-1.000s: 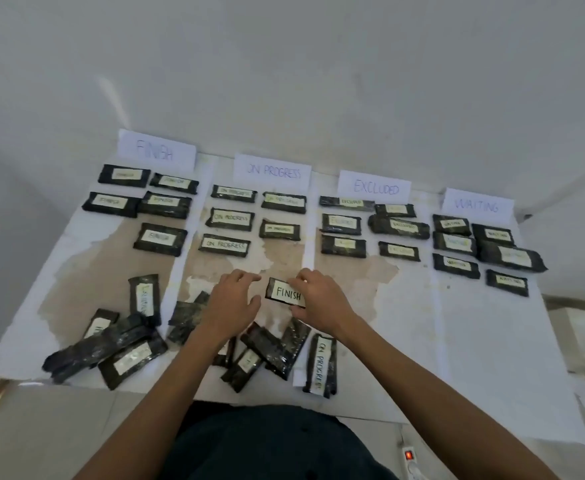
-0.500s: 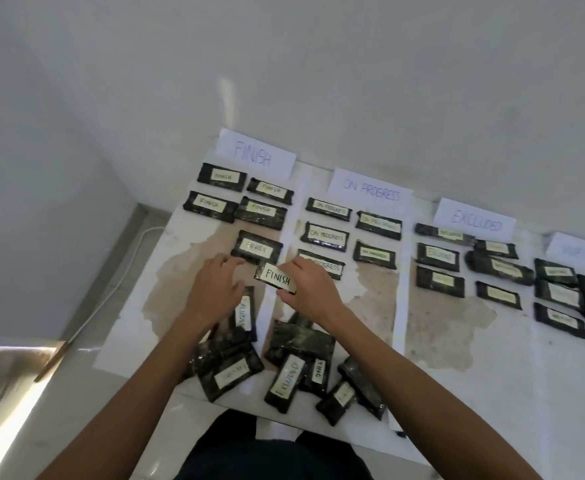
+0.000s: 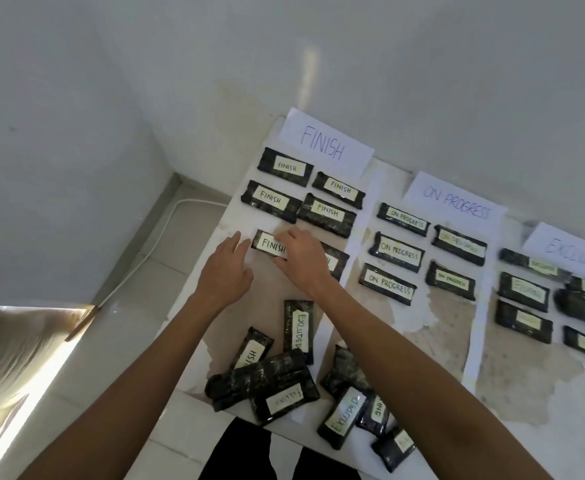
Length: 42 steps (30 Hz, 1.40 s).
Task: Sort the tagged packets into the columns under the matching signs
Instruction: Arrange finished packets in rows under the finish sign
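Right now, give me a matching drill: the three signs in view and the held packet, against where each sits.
Things:
1. FINISH sign
2. ON PROGRESS sign
3. EXCLUDED sign
4. held packet

Places:
a. between left hand and right hand
b. rightmost sign, cut by the frame edge
c. leftmost sign
d. middle of the three signs

Pairs: 1-c; 2-d; 3-b; 4-a

Plain white walls meet a pale tiled floor with a white cable; sunlight falls lower left.
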{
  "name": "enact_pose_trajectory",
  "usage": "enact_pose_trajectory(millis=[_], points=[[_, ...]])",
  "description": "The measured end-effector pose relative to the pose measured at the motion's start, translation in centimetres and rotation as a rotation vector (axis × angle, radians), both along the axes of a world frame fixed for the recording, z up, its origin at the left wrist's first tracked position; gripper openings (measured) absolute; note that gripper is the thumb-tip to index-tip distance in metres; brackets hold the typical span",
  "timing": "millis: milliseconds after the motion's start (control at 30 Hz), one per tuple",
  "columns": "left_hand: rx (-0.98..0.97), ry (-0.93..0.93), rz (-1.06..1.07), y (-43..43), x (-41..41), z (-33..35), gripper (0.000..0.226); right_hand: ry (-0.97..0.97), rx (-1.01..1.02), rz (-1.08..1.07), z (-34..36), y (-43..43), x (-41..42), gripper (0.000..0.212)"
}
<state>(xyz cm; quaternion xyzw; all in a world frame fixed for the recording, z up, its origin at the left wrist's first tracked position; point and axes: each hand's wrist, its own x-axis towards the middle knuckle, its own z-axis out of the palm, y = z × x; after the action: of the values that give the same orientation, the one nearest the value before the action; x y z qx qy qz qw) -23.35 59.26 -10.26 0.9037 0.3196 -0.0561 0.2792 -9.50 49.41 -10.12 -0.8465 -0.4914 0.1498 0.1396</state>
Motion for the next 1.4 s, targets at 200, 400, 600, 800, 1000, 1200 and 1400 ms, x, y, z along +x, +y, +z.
enact_pose_trajectory(millis=[200, 400, 600, 800, 1000, 1200, 1400], points=[[-0.006, 0.051, -0.006, 1.4, -0.4, -1.9, 0.063, -0.037, -0.005, 0.000, -2.5, 2.6, 0.1, 0.032], [-0.017, 0.089, -0.027, 1.3, -0.9, -2.1, 0.062, -0.041, 0.037, 0.043, -2.5, 2.2, 0.1, 0.035], [-0.075, 0.083, -0.018, -0.3, -3.4, -1.3, 0.056, 0.004, -0.103, 0.433, -0.2, 0.2, -2.4, 0.042], [-0.107, 0.062, 0.085, -2.9, -7.9, -1.2, 0.051, -0.038, -0.447, 0.829, 0.2, -2.2, -6.4, 0.056], [-0.167, 0.055, 0.136, -4.1, -10.4, -1.0, 0.047, -0.162, -0.421, 0.878, -0.7, -3.0, -8.0, 0.048], [-0.300, 0.042, 0.165, -4.9, -10.8, 0.3, 0.037, 0.272, -0.423, 0.515, 0.3, -2.7, -7.7, 0.035], [-0.454, -0.012, 0.240, -5.6, -9.9, 1.6, 0.030, 0.784, -0.169, -0.047, 2.4, -3.3, -5.8, 0.028]])
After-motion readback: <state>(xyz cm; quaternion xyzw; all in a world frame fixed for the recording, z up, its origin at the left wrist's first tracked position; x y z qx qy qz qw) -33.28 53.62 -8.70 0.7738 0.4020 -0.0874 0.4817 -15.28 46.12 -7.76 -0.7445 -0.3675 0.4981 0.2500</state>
